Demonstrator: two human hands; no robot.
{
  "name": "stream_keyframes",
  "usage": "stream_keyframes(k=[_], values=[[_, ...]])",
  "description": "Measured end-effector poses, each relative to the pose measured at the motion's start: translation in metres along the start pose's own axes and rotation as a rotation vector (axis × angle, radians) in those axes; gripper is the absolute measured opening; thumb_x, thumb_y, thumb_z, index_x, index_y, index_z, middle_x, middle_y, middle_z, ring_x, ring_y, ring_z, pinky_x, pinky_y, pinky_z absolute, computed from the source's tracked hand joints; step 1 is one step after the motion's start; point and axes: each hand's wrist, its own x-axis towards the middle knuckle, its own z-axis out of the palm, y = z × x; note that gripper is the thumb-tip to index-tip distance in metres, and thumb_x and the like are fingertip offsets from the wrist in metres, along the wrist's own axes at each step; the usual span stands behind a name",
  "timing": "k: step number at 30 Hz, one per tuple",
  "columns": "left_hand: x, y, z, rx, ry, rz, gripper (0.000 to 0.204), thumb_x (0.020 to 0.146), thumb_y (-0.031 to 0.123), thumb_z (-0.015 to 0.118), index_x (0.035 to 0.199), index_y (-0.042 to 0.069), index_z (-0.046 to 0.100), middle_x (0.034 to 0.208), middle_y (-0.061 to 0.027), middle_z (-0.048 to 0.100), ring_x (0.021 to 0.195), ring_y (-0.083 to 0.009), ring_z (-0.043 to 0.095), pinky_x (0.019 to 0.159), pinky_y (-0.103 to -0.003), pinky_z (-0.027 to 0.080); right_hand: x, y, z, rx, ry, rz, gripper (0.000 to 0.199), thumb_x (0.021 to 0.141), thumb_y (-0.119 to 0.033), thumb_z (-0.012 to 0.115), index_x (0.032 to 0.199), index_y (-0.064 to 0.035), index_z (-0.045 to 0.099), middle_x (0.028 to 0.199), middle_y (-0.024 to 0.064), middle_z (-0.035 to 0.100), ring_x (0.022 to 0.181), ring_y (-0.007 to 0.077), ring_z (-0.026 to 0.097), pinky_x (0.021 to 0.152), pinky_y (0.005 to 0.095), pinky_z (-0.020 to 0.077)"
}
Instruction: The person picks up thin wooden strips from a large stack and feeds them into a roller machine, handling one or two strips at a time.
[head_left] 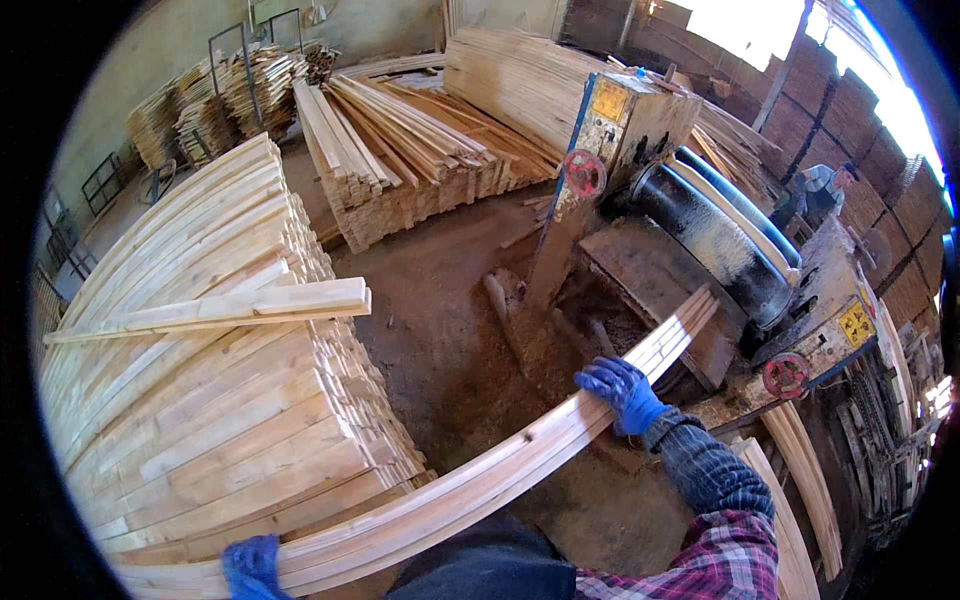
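Several long pale wooden boards (480, 478), held together as one bundle, run from the lower left up to the machine. My right hand (620, 393), in a blue glove, is closed round the bundle a little behind its far end. Near the lower edge, my left hand (252, 568), also in a blue glove, grips the same boards close to the stack; its lower part is cut off by the picture's rim. The far ends of the boards hover over or rest on the infeed plate (640, 275) of the woodworking machine; I cannot tell which.
A large stack of boards (230, 420) rises at left, with loose boards (220, 308) across its top. The machine has a dark roller housing (700, 235) and red handwheels (584, 173). More lumber (420, 190) lies behind. A co-worker (822, 192) is beyond the machine.
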Motion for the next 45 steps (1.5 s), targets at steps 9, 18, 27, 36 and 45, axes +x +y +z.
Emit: stream_keyframes(k=[9,18,27,36,45], values=[[0.158,0.197,0.108,-0.241,-0.203,-0.183,0.106,0.064,0.060,0.077,0.145,0.001,0.042,0.133,-0.0201,0.055,0.123,-0.0396,0.050,0.107,-0.056,0.033,0.046,-0.035,0.069,-0.064,-0.242,-0.241,0.081,0.079,-0.021,0.064,0.154,-0.0299,0.034,0.153,0.0083,0.044,0.138,0.0341,0.044,0.118,0.0562,0.0265],[0.238,0.266,0.143,-0.422,-0.021,-0.016,0.101,0.070,0.053,0.078,0.151,0.010,0.036,0.136,-0.0194,0.054,0.124,-0.0389,0.051,0.106,-0.053,0.037,0.048,-0.042,0.095,0.136,-0.280,-0.331,0.101,0.055,-0.026,0.087,0.147,-0.0239,0.046,0.135,0.0072,0.060,0.127,0.0276,0.055,0.117,0.0537,0.0284],[0.053,0.120,0.131,-0.005,-0.140,-0.240,0.107,0.059,0.056,0.082,0.148,0.014,0.041,0.135,-0.0162,0.055,0.123,-0.0369,0.052,0.109,-0.057,0.033,0.024,0.066,0.091,0.020,-0.101,-0.187,0.070,0.065,-0.014,0.072,0.132,-0.0227,0.059,0.133,0.0085,0.061,0.129,0.0344,0.051,0.116,0.0533,0.0312],[0.049,0.098,0.125,0.004,-0.274,-0.460,0.093,0.065,0.052,0.081,0.143,0.013,0.049,0.138,-0.0149,0.056,0.128,-0.0322,0.052,0.115,-0.053,0.030,0.145,0.010,0.046,0.395,-0.016,-0.239,0.074,0.070,-0.032,0.081,0.138,-0.0135,0.058,0.138,0.0161,0.058,0.128,0.0347,0.054,0.110,0.0486,0.0409],[0.102,0.152,0.127,-0.153,-0.078,-0.320,0.111,0.070,0.073,0.067,0.158,0.017,0.028,0.148,-0.0152,0.050,0.136,-0.0353,0.047,0.120,-0.055,0.022,0.367,-0.150,-0.008,0.088,0.246,-0.481,0.090,0.073,-0.037,0.081,0.152,-0.0234,0.040,0.151,0.0125,0.047,0.138,0.0320,0.045,0.114,0.0472,0.0363]])
